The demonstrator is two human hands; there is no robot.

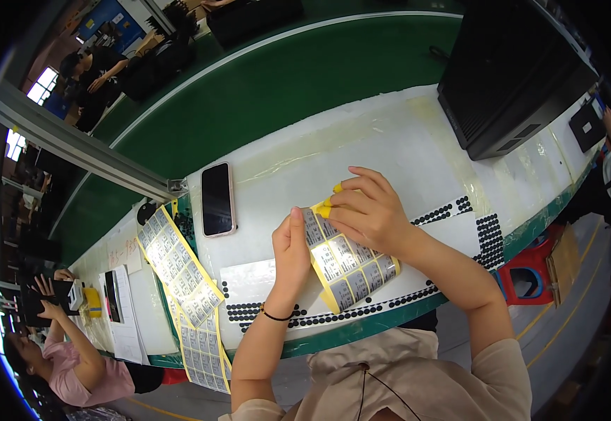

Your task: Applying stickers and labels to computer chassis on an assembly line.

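A sheet of silver printed labels on yellow backing is raised in front of me, its lower end curling over the table edge side. My left hand grips its upper left edge, thumb pointing up. My right hand is closed at the sheet's top edge, with yellow finger covers on some fingertips; whether a single label is between them is too small to tell. Beneath lies a white sheet with black round dots in rows along its edges, partly hidden by my hands and the labels.
More label sheets overlap to the left and hang over the table edge. A phone lies beyond my left hand. A large black case stands at the far right, near a red stool. A co-worker in pink sits at left. A green conveyor belt runs behind.
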